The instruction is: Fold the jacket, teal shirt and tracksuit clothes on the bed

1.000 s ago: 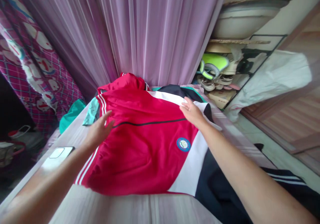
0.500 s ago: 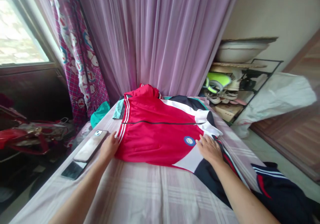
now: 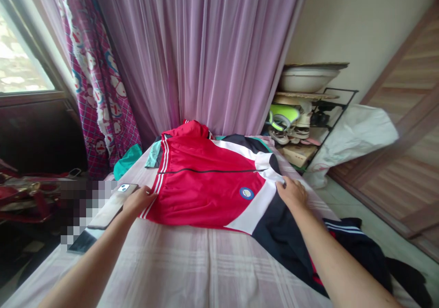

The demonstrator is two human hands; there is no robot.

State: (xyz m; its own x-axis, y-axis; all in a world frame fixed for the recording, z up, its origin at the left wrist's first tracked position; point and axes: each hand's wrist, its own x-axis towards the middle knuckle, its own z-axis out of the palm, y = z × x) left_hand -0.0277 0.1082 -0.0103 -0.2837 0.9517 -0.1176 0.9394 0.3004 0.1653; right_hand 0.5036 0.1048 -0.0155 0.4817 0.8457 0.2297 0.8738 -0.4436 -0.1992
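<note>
A red, white and dark navy zip-up jacket [image 3: 202,193] lies spread on a bed with a checked pale sheet [image 3: 178,271]. Its striped hem faces left and its collar right, with a round blue badge on the chest. My left hand [image 3: 139,201] is closed on the hem's near corner, the fingertips partly hidden. At the shoulder beside the collar, my right hand [image 3: 293,192] has its fingers curled around the fabric. The near dark sleeve runs under my right forearm toward its striped cuff, and the far sleeve is bunched up at the back.
A phone [image 3: 115,205] lies left of my left hand, with a dark flat object [image 3: 82,240] beside it. Teal cloth [image 3: 127,161] sits at the bed's left edge. Purple curtains [image 3: 206,56] hang behind. At right stand a shoe rack [image 3: 327,125] and a white sack [image 3: 356,134].
My right hand has gone from lying spread near the badge to gripping the shoulder by the collar. My left hand has closed on the hem. The view has shifted to the right.
</note>
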